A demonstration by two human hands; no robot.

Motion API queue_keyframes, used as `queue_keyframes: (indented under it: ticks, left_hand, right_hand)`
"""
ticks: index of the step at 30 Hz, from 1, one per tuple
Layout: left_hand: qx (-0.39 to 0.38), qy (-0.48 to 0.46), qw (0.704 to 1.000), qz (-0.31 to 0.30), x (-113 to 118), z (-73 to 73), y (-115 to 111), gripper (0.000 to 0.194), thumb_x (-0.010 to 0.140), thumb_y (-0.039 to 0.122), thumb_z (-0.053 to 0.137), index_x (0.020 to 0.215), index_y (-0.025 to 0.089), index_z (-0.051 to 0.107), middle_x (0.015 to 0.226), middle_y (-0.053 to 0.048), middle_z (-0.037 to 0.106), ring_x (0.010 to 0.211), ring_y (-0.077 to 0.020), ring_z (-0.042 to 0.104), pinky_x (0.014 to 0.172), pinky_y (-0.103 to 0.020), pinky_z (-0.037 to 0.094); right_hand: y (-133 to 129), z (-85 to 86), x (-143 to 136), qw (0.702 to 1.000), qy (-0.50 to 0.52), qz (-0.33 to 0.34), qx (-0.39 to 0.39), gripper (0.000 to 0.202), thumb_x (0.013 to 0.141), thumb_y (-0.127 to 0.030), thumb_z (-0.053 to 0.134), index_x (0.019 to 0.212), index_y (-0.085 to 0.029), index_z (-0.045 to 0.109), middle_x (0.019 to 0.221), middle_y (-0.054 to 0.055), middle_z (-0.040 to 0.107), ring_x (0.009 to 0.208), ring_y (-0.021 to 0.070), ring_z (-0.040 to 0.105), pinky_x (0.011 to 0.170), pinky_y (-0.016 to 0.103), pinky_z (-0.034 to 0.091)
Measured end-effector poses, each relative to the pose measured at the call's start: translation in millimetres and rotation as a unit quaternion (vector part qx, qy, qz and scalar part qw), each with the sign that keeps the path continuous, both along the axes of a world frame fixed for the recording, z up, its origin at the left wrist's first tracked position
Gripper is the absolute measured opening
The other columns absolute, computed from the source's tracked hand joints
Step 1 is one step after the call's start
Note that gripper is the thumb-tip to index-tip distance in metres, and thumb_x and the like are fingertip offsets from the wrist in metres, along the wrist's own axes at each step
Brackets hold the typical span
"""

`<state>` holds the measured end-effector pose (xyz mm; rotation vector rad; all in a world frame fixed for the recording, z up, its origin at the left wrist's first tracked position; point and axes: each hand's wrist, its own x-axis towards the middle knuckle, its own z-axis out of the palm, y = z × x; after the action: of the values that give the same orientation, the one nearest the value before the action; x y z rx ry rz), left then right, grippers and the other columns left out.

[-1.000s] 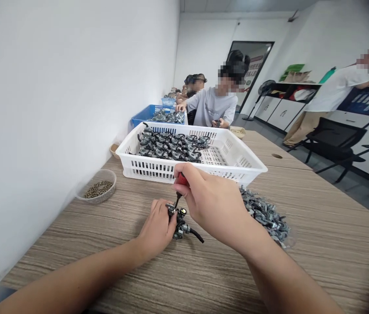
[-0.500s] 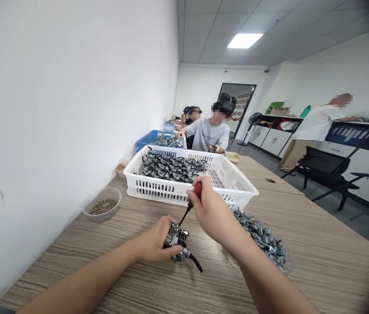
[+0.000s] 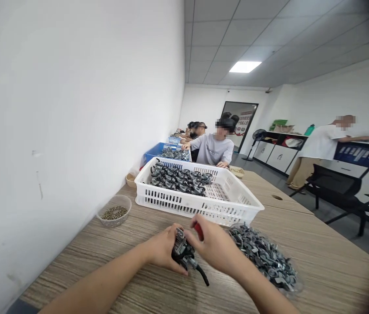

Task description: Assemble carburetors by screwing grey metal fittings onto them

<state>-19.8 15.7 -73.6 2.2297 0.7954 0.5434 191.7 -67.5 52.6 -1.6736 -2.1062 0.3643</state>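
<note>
My left hand (image 3: 164, 249) is closed round a small metal carburetor (image 3: 184, 249) just above the wooden table (image 3: 132, 283). A short black hose (image 3: 203, 275) sticks out of the carburetor toward me. My right hand (image 3: 215, 244) is closed on a screwdriver (image 3: 198, 231). Only part of the red handle shows; its shaft is out of sight. The thumb and fingertips of that hand are close to the carburetor's right side, and whether they touch it I cannot tell. A heap of grey metal parts (image 3: 265, 257) lies beside my right forearm.
Ahead stands a white plastic basket (image 3: 184, 211) with rows of carburetors. A clear bowl (image 3: 114, 220) of small brass-coloured screws is by the wall. Beyond are a blue crate (image 3: 153, 152) and a seated person (image 3: 215, 148). Another person (image 3: 321, 144) stands at the cabinets.
The screwdriver has come off the carburetor's top and tucked back into my right hand, which is lower and closer to the carburetor. The carburetor has turned in my left hand. The view has tilted up.
</note>
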Motion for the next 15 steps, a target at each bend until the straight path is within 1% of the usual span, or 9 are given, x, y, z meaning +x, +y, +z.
queue_keyframes:
  ticks: [2,3,4,5,7,9,12,14,15]
  left_hand:
    - [0.015,0.002,1.0,0.002,0.7,-5.2,2.5,0.129,0.046,0.063,0.104,0.151,0.019,0.042,0.155,-0.022,0.051,0.145,-0.0458,0.052,0.124,-0.059,0.044]
    - [0.021,0.006,1.0,0.002,0.8,-6.8,3.5,0.132,0.044,0.064,0.105,0.151,0.018,0.042,0.156,-0.023,0.05,0.146,-0.0467,0.051,0.124,-0.06,0.044]
    - [0.024,0.012,1.0,0.002,0.7,-7.8,4.3,0.135,0.041,0.064,0.105,0.152,0.018,0.042,0.156,-0.023,0.049,0.146,-0.0472,0.05,0.124,-0.06,0.044]
    - [0.026,0.018,0.999,0.0,0.4,-8.1,5.0,0.136,0.04,0.064,0.105,0.151,0.018,0.043,0.155,-0.023,0.049,0.146,-0.0474,0.051,0.124,-0.061,0.044]
    - [0.027,0.023,0.999,-0.008,-0.4,-7.4,6.0,0.132,0.043,0.064,0.105,0.151,0.019,0.043,0.154,-0.023,0.05,0.145,-0.0468,0.052,0.125,-0.061,0.043]
    - [0.026,0.022,0.999,-0.016,-1.2,-5.8,6.7,0.128,0.048,0.061,0.104,0.152,0.02,0.042,0.153,-0.022,0.05,0.144,-0.0461,0.052,0.125,-0.061,0.043]
    - [0.023,0.02,0.999,-0.018,-1.4,-2.9,7.1,0.122,0.051,0.052,0.103,0.15,0.019,0.041,0.151,-0.022,0.052,0.141,-0.0455,0.055,0.123,-0.059,0.045]
    - [0.018,0.023,0.999,-0.014,-1.1,-0.5,6.6,0.113,0.052,0.046,0.102,0.145,0.02,0.043,0.146,-0.02,0.056,0.137,-0.0441,0.059,0.119,-0.058,0.048]
    - [0.017,0.026,0.999,-0.013,-1.0,0.8,6.2,0.108,0.054,0.044,0.101,0.143,0.021,0.044,0.143,-0.019,0.059,0.134,-0.0431,0.061,0.117,-0.057,0.05]
  right_hand:
    - [-1.1,-29.5,-3.4,0.999,-0.047,-0.001,-0.014,0.036,0.09,-0.054,0.075,0.101,-0.024,0.06,0.098,0.007,0.071,0.086,0.0267,0.069,0.071,0.034,0.045]
    - [-1.6,-41.1,-2.6,0.999,-0.046,-0.006,-0.023,0.042,0.085,-0.055,0.079,0.107,-0.023,0.061,0.108,0.009,0.071,0.092,0.0279,0.07,0.076,0.035,0.047]
    - [-2.0,-50.0,-0.6,0.999,-0.035,-0.013,-0.027,0.048,0.084,-0.056,0.08,0.114,-0.024,0.062,0.116,0.01,0.07,0.098,0.0289,0.071,0.08,0.036,0.048]
    - [-2.4,-56.3,1.7,0.999,-0.025,-0.021,-0.03,0.055,0.083,-0.058,0.081,0.122,-0.024,0.062,0.122,0.01,0.069,0.102,0.0294,0.071,0.083,0.037,0.049]
    - [-3.5,-62.2,5.4,0.999,-0.011,-0.025,-0.028,0.067,0.08,-0.062,0.083,0.133,-0.027,0.06,0.129,0.01,0.067,0.105,0.0301,0.072,0.085,0.038,0.05]
    - [-5.9,-63.0,5.2,0.999,-0.012,-0.022,-0.02,0.074,0.076,-0.062,0.086,0.136,-0.029,0.06,0.132,0.01,0.067,0.108,0.0315,0.072,0.086,0.039,0.05]
    - [-12.3,-62.4,-1.6,0.999,-0.009,-0.034,0.01,0.073,0.07,-0.05,0.09,0.133,-0.029,0.062,0.132,0.009,0.069,0.115,0.0335,0.071,0.088,0.039,0.049]
    - [-16.3,-63.3,-6.4,0.999,-0.001,-0.045,0.025,0.066,0.068,-0.043,0.09,0.127,-0.029,0.063,0.129,0.008,0.072,0.117,0.0332,0.071,0.089,0.038,0.048]
    - [-17.5,-64.2,-7.8,0.999,0.006,-0.048,0.024,0.063,0.068,-0.041,0.09,0.125,-0.029,0.064,0.128,0.007,0.073,0.117,0.033,0.071,0.088,0.038,0.047]
